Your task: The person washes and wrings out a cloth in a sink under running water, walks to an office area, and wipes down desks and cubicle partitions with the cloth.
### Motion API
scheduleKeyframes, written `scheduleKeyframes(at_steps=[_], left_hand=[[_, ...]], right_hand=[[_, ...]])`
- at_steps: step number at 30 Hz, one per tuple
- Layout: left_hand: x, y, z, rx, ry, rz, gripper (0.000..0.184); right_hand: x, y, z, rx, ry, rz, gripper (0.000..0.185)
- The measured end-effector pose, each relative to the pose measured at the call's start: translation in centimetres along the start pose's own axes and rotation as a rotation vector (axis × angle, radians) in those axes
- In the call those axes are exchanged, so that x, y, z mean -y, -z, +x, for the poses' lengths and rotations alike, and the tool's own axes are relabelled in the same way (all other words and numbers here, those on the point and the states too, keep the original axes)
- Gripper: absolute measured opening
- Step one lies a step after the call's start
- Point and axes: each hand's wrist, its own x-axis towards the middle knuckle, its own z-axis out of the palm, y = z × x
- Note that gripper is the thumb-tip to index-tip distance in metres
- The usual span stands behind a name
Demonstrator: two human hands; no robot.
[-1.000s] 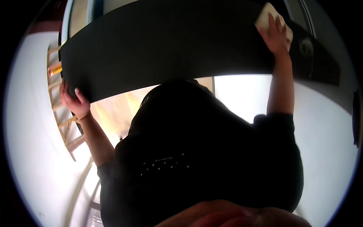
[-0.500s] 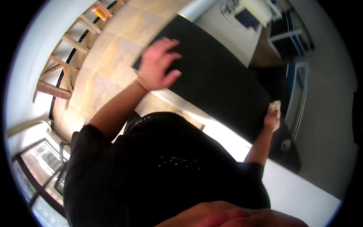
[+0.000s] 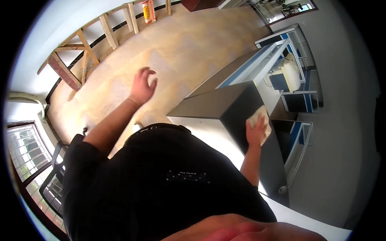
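Note:
My right hand (image 3: pixel 256 131) lies spread on a pale cloth (image 3: pixel 265 135), pressing it against the dark top (image 3: pixel 237 107) of a cabinet with light front panels. My left hand (image 3: pixel 142 86) hangs in the air over the tiled floor, left of the cabinet, with its fingers curved and apart and nothing in it. A small round fitting (image 3: pixel 283 190) sits at the near end of the dark top.
Wooden frames (image 3: pixel 108 32) lean along the left wall, with a red and yellow package (image 3: pixel 146 13) among them. Blue-and-white partitions (image 3: pixel 302 138) and a cream machine (image 3: pixel 290 74) stand beyond the cabinet. A black chair (image 3: pixel 54 182) is at lower left.
The view has turned, showing more floor and the cabinet's end. My left hand has come away from the dark top into the air. My right hand has stayed with the cloth on the top.

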Motion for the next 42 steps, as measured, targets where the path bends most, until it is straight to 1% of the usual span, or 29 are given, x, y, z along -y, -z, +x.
scheduleKeyframes(at_steps=[3, 4, 7, 9, 12, 14, 15, 16, 17, 18, 19, 20, 21, 22, 23, 24, 25, 26, 28, 31, 32, 33, 34, 35, 36, 38, 40, 41, 42], left_hand=[[0.1, -1.1, -0.7, 0.085, 0.046, -0.161, 0.028], [0.6, -2.1, -1.2, 0.113, 0.073, -0.15, 0.028], [2.4, -5.0, -1.7, 0.272, 0.111, -0.154, 0.03], [4.2, -5.7, 1.0, 0.447, 0.114, -0.089, 0.031], [7.0, -6.7, 8.4, 0.58, 0.064, -0.016, 0.03], [12.4, -9.2, 13.7, 0.642, 0.004, 0.005, 0.031], [14.4, -10.0, 16.1, 0.7, 0.141, 0.039, 0.03], [18.6, -11.3, 18.3, 0.768, 0.218, 0.087, 0.034], [22.4, -12.1, 20.1, 0.774, 0.32, 0.132, 0.036], [27.5, -12.8, 21.4, 0.761, 0.351, 0.233, 0.035], [30.1, -12.6, 23.9, 0.944, 0.51, 0.415, 0.033], [33.5, -11.9, 24.6, 0.973, 0.568, 0.499, 0.036], [35.4, -11.0, 25.3, 0.98, 0.558, 0.635, 0.039], [36.6, -10.1, 27.1, 1.112, 0.635, 0.714, 0.042], [38.3, -9.0, 27.8, 1.081, 0.472, 0.76, 0.045], [39.9, -8.6, 29.1, 1.088, 0.57, 0.697, 0.045], [41.5, -9.1, 29.8, 0.976, 0.616, 0.643, 0.041], [41.8, -9.0, 29.8, 0.832, 0.638, 0.442, 0.036], [40.6, -10.0, 31.0, 0.749, 0.815, 0.368, 0.027], [42.4, -13.1, 30.7, 0.838, 0.897, 0.366, 0.022], [40.0, -14.3, 31.7, 0.994, 0.847, 0.426, 0.02], [41.9, -15.6, 30.6, 0.858, 1.174, 0.242, 0.018], [40.6, -16.4, 31.0, 0.923, 1.183, 0.305, 0.032], [41.0, -17.4, 31.9, 1.15, 1.188, 0.279, 0.034], [38.2, -17.6, 33.8, 1.239, 1.074, 0.33, 0.037], [37.1, -20.0, 38.3, 1.235, 1.201, 0.228, 0.04], [34.2, -22.6, 44.7, 1.062, 1.17, 0.273, 0.041], [33.0, -23.9, 48.7, 1.05, 1.112, 0.272, 0.039], [35.4, -27.3, 52.8, 1.205, 1.037, 0.454, 0.04]], right_hand=[[-0.1, -1.0, 1.8, -0.038, -0.052, 0.042, 0.079], [0.4, -0.8, 2.1, -0.06, -0.07, 0.069, 0.073], [1.2, -1.1, 3.5, -0.068, -0.136, 0.037, 0.068], [1.1, -1.4, 5.0, -0.082, -0.142, 0.044, 0.065], [2.4, -0.3, 7.2, -0.128, -0.184, 0.064, 0.062], [3.7, -0.2, 8.5, -0.173, -0.266, 0.099, 0.057], [4.3, -0.5, 9.0, -0.167, -0.313, 0.037, 0.055], [4.8, -0.8, 10.0, -0.163, -0.361, -0.018, 0.054], [4.8, -1.3, 10.9, -0.173, -0.368, 0.011, 0.052], [5.4, -1.7, 11.3, -0.168, -0.416, 0.024, 0.052], [6.2, -1.5, 11.8, -0.121, -0.46, 0.041, 0.053], [6.8, -1.0, 12.7, -0.085, -0.492, 0.052, 0.054], [7.9, -0.2, 13.7, -0.054, -0.515, 0.056, 0.055], [9.2, 0.7, 14.5, -0.023, -0.537, 0.056, 0.056], [10.0, 0.7, 15.5, -0.019, -0.511, 0.064, 0.056], [10.6, 0.6, 17.0, -0.022, -0.479, 0.067, 0.056], [11.7, 1.3, 18.6, 0.024, -0.495, 0.084, 0.055], [12.6, 1.9, 20.0, 0.071, -0.506, 0.096, 0.055], [12.2, 1.6, 22.7, 0.034, -0.5, 0.052, 0.056], [11.4, 0.9, 27.0, 0.028, -0.538, 0.169, 0.06], [11.8, 1.4, 28.4, 0.044, -0.575, 0.186, 0.065], [12.3, 1.6, 29.9, 0.063, -0.615, 0.208, 0.071], [12.6, 1.6, 31.4, 0.059, -0.614, 0.212, 0.071], [12.5, 1.5, 33.3, 0.075, -0.638, 0.198, 0.076], [12.3, 1.6, 35.4, 0.093, -0.664, 0.183, 0.081], [12.4, 2.1, 39.8, 0.099, -0.692, 0.162, 0.084], [13.3, 2.8, 44.7, 0.159, -0.826, 0.022, 0.082], [13.0, 2.2, 47.1, 0.18, -0.865, -0.054, 0.082], [13.0, 2.5, 49.8, 0.209, -0.887, -0.039, 0.079]])
